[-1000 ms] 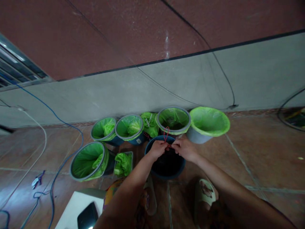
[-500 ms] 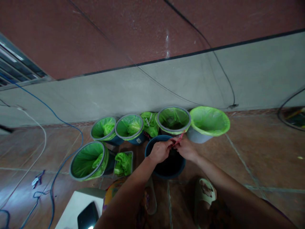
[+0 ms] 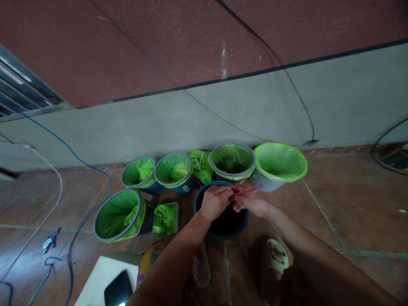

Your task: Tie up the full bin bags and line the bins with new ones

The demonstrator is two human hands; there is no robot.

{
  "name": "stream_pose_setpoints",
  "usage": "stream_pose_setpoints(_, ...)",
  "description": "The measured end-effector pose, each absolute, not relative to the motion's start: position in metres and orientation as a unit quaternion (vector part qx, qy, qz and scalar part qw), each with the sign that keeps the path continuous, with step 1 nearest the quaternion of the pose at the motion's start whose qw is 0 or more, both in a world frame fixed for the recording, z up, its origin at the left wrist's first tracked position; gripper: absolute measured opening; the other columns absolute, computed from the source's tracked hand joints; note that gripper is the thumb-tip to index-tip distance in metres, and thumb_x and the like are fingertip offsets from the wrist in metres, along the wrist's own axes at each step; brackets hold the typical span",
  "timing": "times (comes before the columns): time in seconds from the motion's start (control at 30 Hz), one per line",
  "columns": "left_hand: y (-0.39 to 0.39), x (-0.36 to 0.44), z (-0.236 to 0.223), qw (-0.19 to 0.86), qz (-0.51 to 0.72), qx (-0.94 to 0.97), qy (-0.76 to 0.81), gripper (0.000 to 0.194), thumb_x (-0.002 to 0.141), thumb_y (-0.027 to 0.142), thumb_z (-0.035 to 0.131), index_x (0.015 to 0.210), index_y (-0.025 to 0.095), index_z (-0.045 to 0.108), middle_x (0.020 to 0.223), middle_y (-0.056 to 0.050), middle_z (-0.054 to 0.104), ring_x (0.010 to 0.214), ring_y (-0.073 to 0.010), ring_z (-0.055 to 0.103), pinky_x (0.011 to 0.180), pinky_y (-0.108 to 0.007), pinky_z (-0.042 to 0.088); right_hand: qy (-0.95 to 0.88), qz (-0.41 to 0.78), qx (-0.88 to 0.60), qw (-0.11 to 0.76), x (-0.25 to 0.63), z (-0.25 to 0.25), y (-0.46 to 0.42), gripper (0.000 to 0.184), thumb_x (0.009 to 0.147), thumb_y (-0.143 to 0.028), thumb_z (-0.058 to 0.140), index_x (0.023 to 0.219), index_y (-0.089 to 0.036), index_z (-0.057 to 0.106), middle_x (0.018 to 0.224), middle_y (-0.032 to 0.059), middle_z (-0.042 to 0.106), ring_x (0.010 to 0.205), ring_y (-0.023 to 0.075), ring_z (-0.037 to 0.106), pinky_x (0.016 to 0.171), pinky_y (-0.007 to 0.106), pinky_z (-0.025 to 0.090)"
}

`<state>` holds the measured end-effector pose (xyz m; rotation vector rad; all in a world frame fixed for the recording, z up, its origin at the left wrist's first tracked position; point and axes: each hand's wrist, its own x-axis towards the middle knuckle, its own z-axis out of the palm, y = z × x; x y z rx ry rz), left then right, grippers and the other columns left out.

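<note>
Both of my hands are over a dark blue bin [image 3: 239, 227], whose inside looks black. Between my hands runs a looped red string [image 3: 251, 191]. My left hand [image 3: 216, 201] is closed with its fingertips pinching the string's left end. My right hand [image 3: 253, 205] is also closed at the string, and the loop lies across the back of its fingers and points right. Whether the string is joined to anything in the bin is hidden by my fingers. Just behind stands a grey-rimmed bin [image 3: 232, 159] with a green liner.
A pale bin [image 3: 270, 180] with a green liner stands right, against the wall. Left are more lined bins [image 3: 174, 170], a tied green bag [image 3: 200, 165] and a small tray [image 3: 176, 208] of green bags. A phone [image 3: 117, 289] lies on a white box [image 3: 92, 282]. Cables [image 3: 76, 238] cross the floor.
The red loop stood upright a second ago, then leaned right, and now lies over my right hand. My left hand has turned, its back more upward. The bins have stayed put.
</note>
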<state>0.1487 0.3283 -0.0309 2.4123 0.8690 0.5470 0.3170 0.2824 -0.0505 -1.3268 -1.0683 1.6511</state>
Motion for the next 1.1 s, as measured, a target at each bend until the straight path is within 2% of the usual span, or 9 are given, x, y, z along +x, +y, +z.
stream_pose_setpoints(0.13,0.33,0.15,-0.04,0.291,0.281,0.85,0.337,0.022,0.091,0.018,0.054,0.095,0.022,0.075,0.12,-0.007,0.069,0.108,-0.0177,0.065,0.099,-0.031,0.048,-0.377,0.675,-0.499,0.39,0.317,-0.054,0.286,0.033,0.072,-0.043,0.072,0.092,-0.018,0.062,0.072,0.0011,0.067,0.055,0.0098,0.06,0.053,0.022,0.05)
stream_pose_setpoints(0.23,0.334,0.153,-0.043,0.372,0.318,0.798,0.351,0.02,0.088,0.013,0.057,0.09,0.02,0.075,0.109,-0.007,0.072,0.1,-0.0158,0.066,0.095,-0.029,0.051,-0.425,0.599,-0.56,0.383,0.315,-0.05,0.291,0.024,0.082,-0.042,0.061,0.087,-0.018,0.062,0.073,0.001,0.065,0.056,0.0104,0.06,0.055,0.023,0.049)
stream_pose_setpoints(0.33,0.338,0.159,-0.047,0.466,0.335,0.708,0.41,0.015,0.085,0.013,0.061,0.084,0.018,0.075,0.091,-0.005,0.074,0.086,-0.0149,0.068,0.086,-0.029,0.055,-0.554,0.416,-0.654,0.304,0.314,-0.043,0.293,0.022,0.092,-0.03,0.045,0.086,-0.019,0.063,0.077,0.0033,0.067,0.063,0.0132,0.063,0.061,0.025,0.046)
stream_pose_setpoints(0.47,0.338,0.166,-0.055,0.596,0.33,0.541,0.492,0.01,0.081,0.019,0.066,0.078,0.013,0.072,0.073,-0.002,0.071,0.06,-0.0112,0.063,0.063,-0.026,0.055,-0.66,0.21,-0.705,0.153,0.314,-0.039,0.291,0.029,0.095,-0.021,0.038,0.092,-0.02,0.067,0.086,0.0085,0.072,0.082,0.0189,0.067,0.069,0.027,0.043)
stream_pose_setpoints(0.6,0.336,0.167,-0.062,0.65,0.355,0.415,0.528,0.009,0.074,0.018,0.073,0.07,0.011,0.069,0.061,0.0,0.065,0.052,-0.0093,0.061,0.058,-0.023,0.052,-0.667,0.167,-0.724,0.062,0.316,-0.045,0.29,0.03,0.091,-0.014,0.039,0.092,-0.019,0.069,0.097,0.0122,0.073,0.089,0.0226,0.068,0.07,0.029,0.043)
stream_pose_setpoints(0.73,0.336,0.166,-0.066,0.668,0.36,0.378,0.53,0.015,0.07,0.02,0.077,0.065,0.01,0.067,0.058,-0.001,0.064,0.051,-0.0102,0.062,0.055,-0.021,0.05,-0.654,0.174,-0.736,0.031,0.32,-0.055,0.29,0.031,0.087,-0.008,0.042,0.094,-0.013,0.072,0.101,0.0184,0.072,0.092,0.0282,0.069,0.072,0.032,0.045)
stream_pose_setpoints(0.83,0.337,0.165,-0.065,0.669,0.37,0.385,0.517,0.016,0.07,0.023,0.077,0.068,0.011,0.067,0.063,-0.002,0.067,0.051,-0.0107,0.064,0.053,-0.02,0.047,-0.651,0.179,-0.736,0.054,0.322,-0.06,0.293,0.027,0.085,-0.007,0.046,0.089,-0.012,0.072,0.097,0.0182,0.072,0.093,0.0276,0.068,0.074,0.031,0.046)
stream_pose_setpoints(0.93,0.337,0.163,-0.061,0.668,0.396,0.414,0.475,0.017,0.074,0.027,0.074,0.073,0.011,0.068,0.079,-0.005,0.073,0.053,-0.009,0.064,0.057,-0.021,0.049,-0.621,0.227,-0.737,0.139,0.324,-0.062,0.297,0.022,0.086,-0.011,0.048,0.085,-0.015,0.07,0.095,0.0127,0.072,0.089,0.0221,0.068,0.073,0.028,0.046)
stream_pose_setpoints(1.1,0.335,0.164,-0.052,0.677,0.39,0.451,0.431,0.024,0.078,0.036,0.07,0.076,0.012,0.066,0.08,-0.006,0.074,0.051,-0.0074,0.06,0.055,-0.02,0.048,-0.411,0.46,-0.711,0.338,0.324,-0.06,0.302,0.019,0.088,-0.025,0.047,0.086,-0.018,0.065,0.074,0.0034,0.067,0.063,0.0126,0.062,0.053,0.021,0.043)
